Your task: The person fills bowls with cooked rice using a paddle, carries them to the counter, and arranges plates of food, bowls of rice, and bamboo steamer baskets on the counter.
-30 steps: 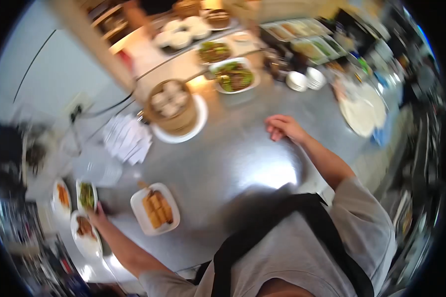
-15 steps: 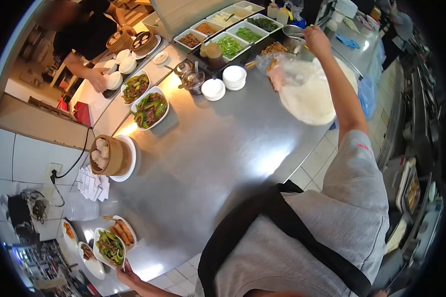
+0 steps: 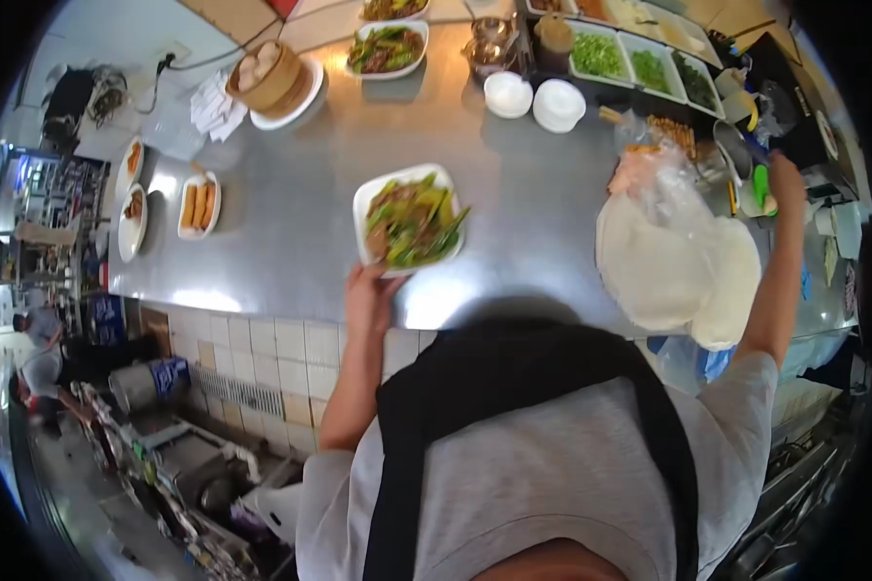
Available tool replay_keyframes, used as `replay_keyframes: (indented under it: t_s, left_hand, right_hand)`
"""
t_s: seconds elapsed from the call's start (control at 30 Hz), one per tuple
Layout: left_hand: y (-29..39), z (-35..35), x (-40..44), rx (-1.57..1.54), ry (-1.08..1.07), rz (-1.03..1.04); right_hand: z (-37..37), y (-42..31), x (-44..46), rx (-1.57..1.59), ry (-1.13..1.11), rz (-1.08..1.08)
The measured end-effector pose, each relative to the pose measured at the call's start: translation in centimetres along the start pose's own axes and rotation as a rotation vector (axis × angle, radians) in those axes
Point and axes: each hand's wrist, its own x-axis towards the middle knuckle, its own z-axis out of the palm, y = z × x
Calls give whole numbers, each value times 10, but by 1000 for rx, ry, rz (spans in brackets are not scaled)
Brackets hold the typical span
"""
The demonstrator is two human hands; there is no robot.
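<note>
- Your left hand (image 3: 366, 295) is gripping the near-left edge of a white dish (image 3: 360, 208), its grip pinching the rim, with fingers reaching underneath.
- The dish is carrying leafy greens with brown pieces (image 3: 412, 221) and is sitting around the middle of your reach, over the near part of the metal table (image 3: 291, 213); you cannot tell whether its base is touching the surface.
- Your right hand (image 3: 788, 184) is reaching out to the far right, beside a green utensil (image 3: 762, 184); its grip is looking curled, but you cannot tell whether it is holding anything.
- Between your arms, nearer the right one, large pale round sheets (image 3: 649, 261) are lying partly under a clear plastic bag (image 3: 683, 189).
- On the left, a small dish of golden rolls (image 3: 199, 205) is resting near two oval plates.
- Farther away, a bamboo steamer (image 3: 273, 82) is sitting on a round white plate (image 3: 310, 92), left of another dish of greens (image 3: 388, 48).
- Two stacks of small white dishes (image 3: 559, 106) are standing before the containers of chopped greens (image 3: 596, 53) at the far right.
</note>
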Motion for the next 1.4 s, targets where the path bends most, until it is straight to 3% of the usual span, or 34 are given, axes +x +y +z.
replay_keyframes:
  t_s: [0.03, 0.1, 0.17, 0.23, 0.3, 0.33, 0.37, 0.47, 0.67, 0.73, 0.83, 0.9, 0.97, 1.07, 1.17, 1.3, 1.4]
  left_hand:
    - [-7, 25, -8, -71, -4, 10]
    - [-31, 44, -10, -163, -62, 10]
    - [-27, 54, -19, -162, -102, -49]
    - [-22, 55, -22, -39, -181, -129]
    - [-21, 45, -15, -17, -188, -111]
    - [-20, 41, -10, 0, -175, -82]
    - [-17, 41, -8, 24, -152, -42]
    - [-8, 38, 3, 107, -109, 25]
    - [-6, 35, 26, 149, -121, 80]
    - [-8, 31, 33, 153, -138, 77]
    - [-6, 31, 34, 155, -157, 67]
    - [-3, 32, 34, 162, -159, 64]
    - [-2, 32, 34, 171, -164, 60]
    - [-2, 29, 37, 172, -162, 63]
    - [-3, 31, 37, 195, -129, 69]
    - [-12, 31, 50, 160, -132, 109]
    - [-11, 35, 47, 141, -132, 151]
  right_hand:
    - [-43, -21, -32, 65, 10, 89]
    - [-56, -31, -71, 411, 218, 15]
    - [-52, -62, -114, 700, 394, -222]
    - [-71, -127, -176, 715, 244, -202]
    - [-80, -195, -218, 1051, 4, -266]
    - [-46, -219, -225, 986, 19, -351]
    - [-68, -257, -244, 1141, 30, -402]
    - [-74, -317, -255, 1052, -101, -366]
    - [-67, -361, -244, 1032, 44, -449]
    - [-73, -365, -249, 1034, 300, -561]
    - [-102, -374, -273, 791, 172, -602]
    - [-99, -384, -281, 715, 224, -651]
    - [-103, -386, -291, 713, 88, -686]
    - [-98, -357, -276, 912, 207, -693]
    - [-101, -277, -227, 801, 391, -303]
    - [-70, -147, -140, 400, 317, 270]
    - [-49, -95, -92, 173, 131, 314]
